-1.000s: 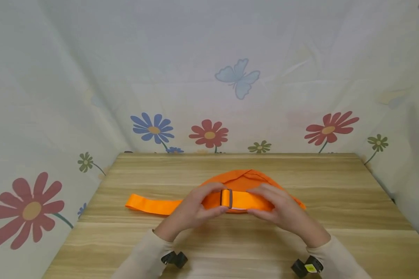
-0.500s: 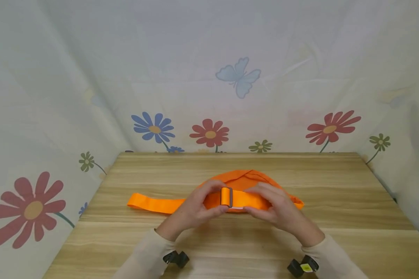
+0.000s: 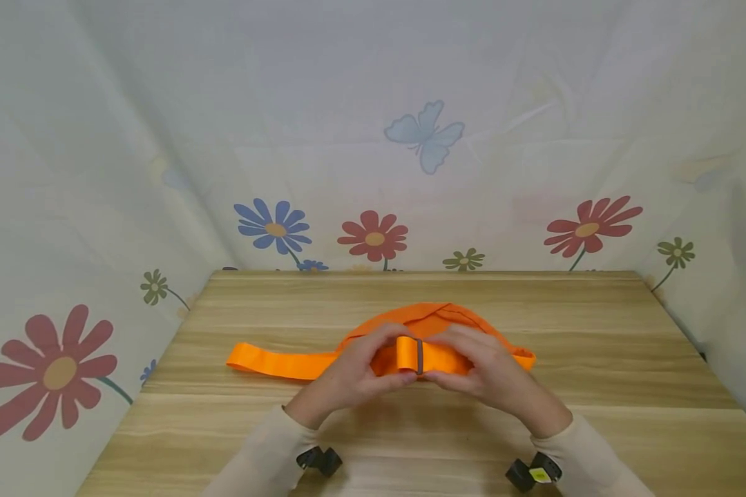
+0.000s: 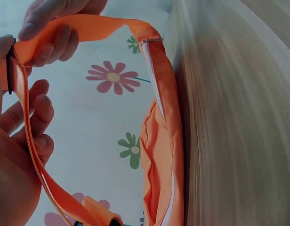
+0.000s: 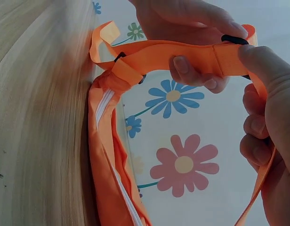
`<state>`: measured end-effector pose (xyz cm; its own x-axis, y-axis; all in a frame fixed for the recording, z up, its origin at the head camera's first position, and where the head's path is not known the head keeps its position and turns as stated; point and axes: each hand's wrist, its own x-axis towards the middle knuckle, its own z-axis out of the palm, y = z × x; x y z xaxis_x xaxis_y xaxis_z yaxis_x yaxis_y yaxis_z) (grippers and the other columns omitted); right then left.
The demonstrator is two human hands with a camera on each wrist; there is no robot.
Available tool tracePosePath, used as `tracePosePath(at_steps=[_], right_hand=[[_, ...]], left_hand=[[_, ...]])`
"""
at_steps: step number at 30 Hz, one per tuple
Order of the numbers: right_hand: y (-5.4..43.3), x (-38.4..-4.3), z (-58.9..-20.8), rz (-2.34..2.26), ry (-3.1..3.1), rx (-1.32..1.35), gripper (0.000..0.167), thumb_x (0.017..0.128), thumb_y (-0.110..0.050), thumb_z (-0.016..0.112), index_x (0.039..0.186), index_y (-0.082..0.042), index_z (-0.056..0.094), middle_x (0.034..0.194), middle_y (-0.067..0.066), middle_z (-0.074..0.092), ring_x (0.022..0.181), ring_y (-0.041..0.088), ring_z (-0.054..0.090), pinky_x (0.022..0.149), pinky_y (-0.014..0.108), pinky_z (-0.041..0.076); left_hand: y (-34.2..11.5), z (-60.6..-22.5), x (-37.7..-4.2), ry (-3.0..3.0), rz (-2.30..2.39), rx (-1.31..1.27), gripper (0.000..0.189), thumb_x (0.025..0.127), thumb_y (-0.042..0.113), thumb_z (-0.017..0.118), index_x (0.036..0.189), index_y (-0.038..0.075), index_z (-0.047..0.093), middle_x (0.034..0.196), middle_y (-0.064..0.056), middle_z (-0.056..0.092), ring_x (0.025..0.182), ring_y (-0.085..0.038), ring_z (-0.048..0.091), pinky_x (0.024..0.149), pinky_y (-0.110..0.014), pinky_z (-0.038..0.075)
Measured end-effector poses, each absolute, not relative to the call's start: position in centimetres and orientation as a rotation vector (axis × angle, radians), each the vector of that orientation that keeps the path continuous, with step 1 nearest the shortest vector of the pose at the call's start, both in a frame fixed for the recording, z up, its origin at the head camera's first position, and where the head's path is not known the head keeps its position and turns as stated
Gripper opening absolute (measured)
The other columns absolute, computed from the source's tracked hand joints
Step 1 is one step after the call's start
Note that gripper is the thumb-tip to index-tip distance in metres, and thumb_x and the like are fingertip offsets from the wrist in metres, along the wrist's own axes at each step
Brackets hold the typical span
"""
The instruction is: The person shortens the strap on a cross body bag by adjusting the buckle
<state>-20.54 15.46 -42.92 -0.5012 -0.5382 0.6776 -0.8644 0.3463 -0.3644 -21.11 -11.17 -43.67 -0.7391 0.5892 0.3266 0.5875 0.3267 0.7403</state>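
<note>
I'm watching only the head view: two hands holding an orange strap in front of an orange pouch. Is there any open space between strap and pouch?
Observer: Yes; in the left wrist view, the flowered backdrop shows between the strap and the pouch.

Visitor: The left hand blocks my view there. Anything behind it?

Observer: The right wrist view shows a dark fitting on the strap, near the pouch's end.

Visitor: Can the pouch open?

Observer: Perhaps: a white strip, apparently a zip, runs along it.

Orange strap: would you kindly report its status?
Left hand, right hand pinching orange strap by dark buckle. Orange pouch on table. No obstruction visible.
</note>
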Motion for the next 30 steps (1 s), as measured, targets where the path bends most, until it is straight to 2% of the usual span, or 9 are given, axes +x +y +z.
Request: tracePosePath(at_steps=[4, 8, 14, 16, 19, 22, 26, 30], right_hand=[[15.4, -20.6, -42.8, 0.997, -2.194, 1.248, 0.046, 0.082, -0.017, 0.095, 0.124, -0.012, 0.076, 0.111, 0.000, 0.076, 0.094, 0.014, 0.067, 0.081, 0.021, 0.062], [15.5, -20.5, -42.7, 0.972, -2.226, 1.256, 0.051, 0.080, -0.016, 0.097, 0.126, -0.010, 0.075, 0.115, 0.001, 0.076, 0.099, 0.016, 0.069, 0.083, 0.030, 0.066], [16.2, -20.3, -42.7, 0.913, -2.332, 1.225, 0.052, 0.089, -0.036, 0.090, 0.132, -0.011, 0.073, 0.126, 0.000, 0.076, 0.112, 0.018, 0.071, 0.092, 0.038, 0.066], [16.6, -20.3, -42.8, 0.890, -2.355, 1.205, 0.052, 0.090, -0.037, 0.089, 0.133, -0.012, 0.072, 0.127, 0.000, 0.075, 0.114, 0.019, 0.071, 0.094, 0.041, 0.065], [17.2, -20.3, -43.0, 0.880, -2.353, 1.174, 0.051, 0.088, -0.030, 0.092, 0.132, -0.011, 0.072, 0.126, 0.000, 0.075, 0.112, 0.020, 0.071, 0.095, 0.043, 0.065], [17.7, -20.5, -43.1, 0.865, -2.323, 1.163, 0.047, 0.094, -0.039, 0.085, 0.131, -0.012, 0.073, 0.123, -0.001, 0.075, 0.108, 0.018, 0.071, 0.098, 0.036, 0.064], [17.8, -20.6, -43.1, 0.846, -2.292, 1.175, 0.050, 0.100, -0.053, 0.070, 0.130, -0.013, 0.073, 0.119, -0.002, 0.075, 0.102, 0.015, 0.070, 0.103, 0.015, 0.054], [17.6, -20.7, -43.1, 0.862, -2.248, 1.198, 0.048, 0.103, -0.053, 0.066, 0.126, -0.012, 0.074, 0.116, -0.001, 0.076, 0.098, 0.014, 0.070, 0.104, 0.006, 0.047]], left_hand=[[-10.8, -43.7, -21.1, 2.549, 1.436, 1.113, 0.052, 0.095, 0.029, 0.084, 0.141, 0.026, 0.059, 0.130, 0.008, 0.067, 0.117, -0.014, 0.063, 0.105, -0.037, 0.058], [-10.5, -43.7, -21.1, 2.536, 1.468, 1.115, 0.050, 0.095, 0.028, 0.085, 0.139, 0.027, 0.061, 0.127, 0.008, 0.069, 0.112, -0.014, 0.064, 0.102, -0.035, 0.059], [-10.7, -43.6, -21.0, 2.530, 1.487, 1.035, 0.045, 0.095, 0.031, 0.084, 0.135, 0.029, 0.065, 0.128, 0.012, 0.069, 0.119, -0.014, 0.062, 0.113, -0.044, 0.054], [-11.0, -43.6, -21.0, 2.521, 1.508, 1.012, 0.044, 0.095, 0.029, 0.084, 0.135, 0.029, 0.066, 0.128, 0.011, 0.069, 0.121, -0.015, 0.062, 0.115, -0.046, 0.052], [-11.5, -43.5, -21.1, 2.504, 1.553, 1.003, 0.043, 0.096, 0.025, 0.084, 0.134, 0.026, 0.066, 0.125, 0.009, 0.069, 0.120, -0.017, 0.062, 0.113, -0.041, 0.054], [-12.0, -43.5, -21.2, 2.491, 1.590, 1.025, 0.042, 0.096, 0.020, 0.083, 0.133, 0.024, 0.065, 0.121, 0.006, 0.068, 0.117, -0.018, 0.064, 0.108, -0.034, 0.057], [-12.3, -43.4, -21.2, 2.491, 1.594, 1.045, 0.040, 0.098, 0.021, 0.081, 0.134, 0.022, 0.064, 0.120, 0.003, 0.068, 0.114, -0.019, 0.064, 0.105, -0.032, 0.058], [-12.3, -43.7, -21.3, 2.494, 1.593, 1.064, 0.040, 0.099, 0.023, 0.080, 0.135, 0.021, 0.063, 0.121, 0.001, 0.068, 0.112, -0.018, 0.064, 0.103, -0.032, 0.059]])
